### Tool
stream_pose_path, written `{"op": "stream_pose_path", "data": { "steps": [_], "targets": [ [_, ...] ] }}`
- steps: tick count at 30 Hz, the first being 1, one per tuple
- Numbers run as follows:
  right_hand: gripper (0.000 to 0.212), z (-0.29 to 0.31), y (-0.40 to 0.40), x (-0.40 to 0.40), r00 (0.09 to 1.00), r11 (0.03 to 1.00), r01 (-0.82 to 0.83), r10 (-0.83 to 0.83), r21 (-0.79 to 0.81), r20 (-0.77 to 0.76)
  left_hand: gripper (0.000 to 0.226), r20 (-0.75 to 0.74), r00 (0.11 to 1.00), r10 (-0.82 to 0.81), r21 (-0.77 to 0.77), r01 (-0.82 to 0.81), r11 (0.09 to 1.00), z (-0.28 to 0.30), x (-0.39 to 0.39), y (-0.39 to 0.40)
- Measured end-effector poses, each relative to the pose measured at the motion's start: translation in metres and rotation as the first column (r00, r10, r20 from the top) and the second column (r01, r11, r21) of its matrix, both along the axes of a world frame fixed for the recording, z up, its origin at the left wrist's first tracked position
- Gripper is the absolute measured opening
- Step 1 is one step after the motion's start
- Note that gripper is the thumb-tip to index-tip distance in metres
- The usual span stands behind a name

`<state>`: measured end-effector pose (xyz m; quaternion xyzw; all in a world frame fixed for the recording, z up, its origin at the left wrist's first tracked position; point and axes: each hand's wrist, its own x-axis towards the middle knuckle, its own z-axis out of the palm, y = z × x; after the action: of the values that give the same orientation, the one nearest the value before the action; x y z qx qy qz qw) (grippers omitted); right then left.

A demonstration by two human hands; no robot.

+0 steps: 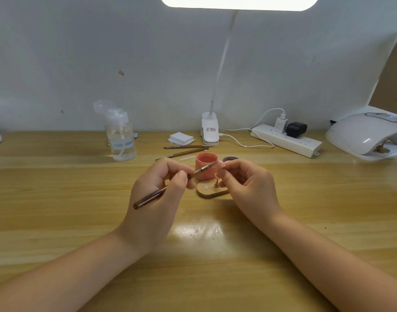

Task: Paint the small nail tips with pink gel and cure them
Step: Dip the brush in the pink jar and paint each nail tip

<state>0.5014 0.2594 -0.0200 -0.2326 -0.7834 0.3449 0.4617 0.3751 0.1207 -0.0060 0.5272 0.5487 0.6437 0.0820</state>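
My left hand [161, 194] pinches a brown-handled brush [148, 198], whose bristle end reaches right to a small pink nail tip [220, 170]. My right hand [244, 185] pinches that tip on its little peg stand, just above a wooden holder base [210, 191]. An open pot of pink gel [206, 165] stands right behind the hands. A dark lid [229, 159] lies beside the pot, partly hidden by my right fingers.
A white curing lamp [368, 136] sits at the far right. A power strip [285, 140], a clip desk lamp [210, 131], white pads [181, 138], two spare brushes [184, 149] and a clear pump bottle [122, 136] line the back of the wooden table [58, 199].
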Motion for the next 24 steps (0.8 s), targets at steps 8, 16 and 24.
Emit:
{"op": "stream_pose_path", "data": {
  "steps": [8, 16, 24],
  "targets": [
    [0.008, -0.0004, 0.0016, 0.0003, 1.0, 1.0, 0.005, -0.005, 0.008, 0.011, 0.019, -0.054, 0.999, -0.002, -0.003, 0.002, 1.0, 0.0021, 0.001, -0.0024],
    [0.006, 0.0001, 0.0002, -0.0001, 0.999, 0.998, 0.042, -0.043, 0.053, 0.005, 0.012, -0.15, 0.988, 0.031, -0.051, -0.039, 0.998, 0.0037, 0.0025, -0.0012],
    [0.006, 0.0008, 0.0006, 0.0003, 0.999, 0.998, 0.048, -0.048, 0.033, 0.019, 0.021, -0.248, 0.966, 0.069, -0.032, -0.079, 0.996, 0.0062, 0.0024, -0.0006]
  ]
}}
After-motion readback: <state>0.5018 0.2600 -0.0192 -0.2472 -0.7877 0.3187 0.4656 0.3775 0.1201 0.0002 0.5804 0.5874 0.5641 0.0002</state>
